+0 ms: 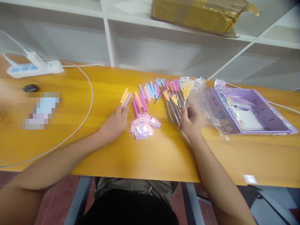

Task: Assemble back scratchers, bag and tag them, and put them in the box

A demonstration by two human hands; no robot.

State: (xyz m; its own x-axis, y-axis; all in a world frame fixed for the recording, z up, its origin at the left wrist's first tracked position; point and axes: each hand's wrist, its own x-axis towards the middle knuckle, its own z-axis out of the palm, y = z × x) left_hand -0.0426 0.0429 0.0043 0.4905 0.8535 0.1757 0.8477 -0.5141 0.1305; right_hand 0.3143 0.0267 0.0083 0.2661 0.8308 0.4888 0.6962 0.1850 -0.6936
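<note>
My right hand (193,122) is closed round the metal rod of a back scratcher (187,90), its yellow claw head pointing up. Just left of it lies a pile of other back scratchers (173,107) with pink, blue and yellow claws and bare metal rods. My left hand (116,123) is bent down, fingertips together at the near ends of a purple tube (127,99) and yellow tubes (124,95); what the fingers hold is hidden. Between the hands lie pink tubes (138,104), blue tubes (151,90) and a heap of small pink cards (144,126).
Clear plastic wrap (208,106) lies beside an open purple box (257,109) at right. On the left are a power strip (35,68), a black mouse (31,88), a blurred-out item (43,111) and a white cable (90,103). A taped carton (192,14) sits on the shelf behind.
</note>
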